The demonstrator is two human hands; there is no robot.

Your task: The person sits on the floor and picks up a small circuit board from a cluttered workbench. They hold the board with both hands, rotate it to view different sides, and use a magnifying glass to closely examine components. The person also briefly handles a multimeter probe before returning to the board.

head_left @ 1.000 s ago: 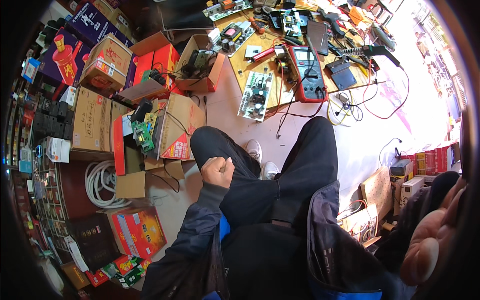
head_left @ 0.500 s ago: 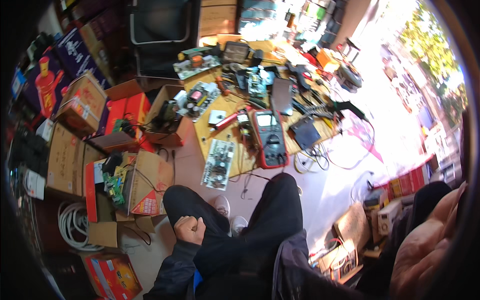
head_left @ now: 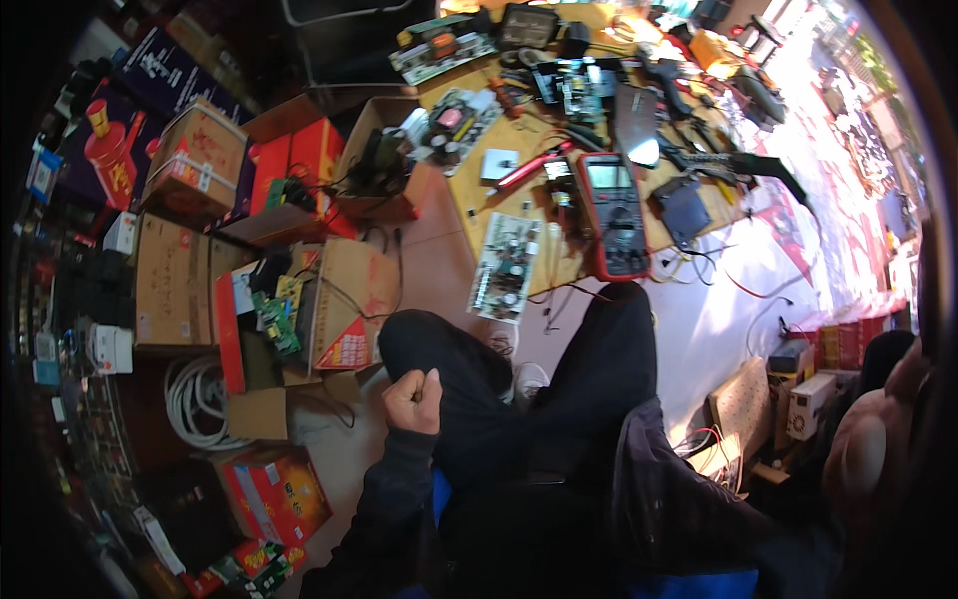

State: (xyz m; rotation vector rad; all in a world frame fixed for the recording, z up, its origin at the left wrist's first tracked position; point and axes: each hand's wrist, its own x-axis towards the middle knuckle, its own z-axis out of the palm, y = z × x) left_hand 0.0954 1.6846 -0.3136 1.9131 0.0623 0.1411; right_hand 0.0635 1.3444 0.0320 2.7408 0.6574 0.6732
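My left hand (head_left: 412,399) rests as a closed fist by my left thigh, with nothing seen in it. At the right rim, close to the camera, my right hand (head_left: 866,444) is partly cut off and in shadow, its fingers hard to make out. Ahead of my knees is a low wooden table (head_left: 467,185) crowded with electronics. A red-edged multimeter (head_left: 616,215) lies at its near edge. Left of it are a circuit board (head_left: 504,265) overhanging the edge, a red pen-like tool (head_left: 534,172) and a small white box (head_left: 498,164). Neither hand touches these.
Open cartons (head_left: 359,299) holding boards and wires stand at the left. A coil of white cable (head_left: 195,404) lies below them, beside a red box (head_left: 274,494). A black-handled tool (head_left: 763,170) and a dark flat box (head_left: 682,208) lie at the table's right. Wires hang near my knees.
The whole view has shifted, so table, cartons and knees appear farther right and higher. My left fist stays closed by my thigh. The right hand shows less and looks differently turned.
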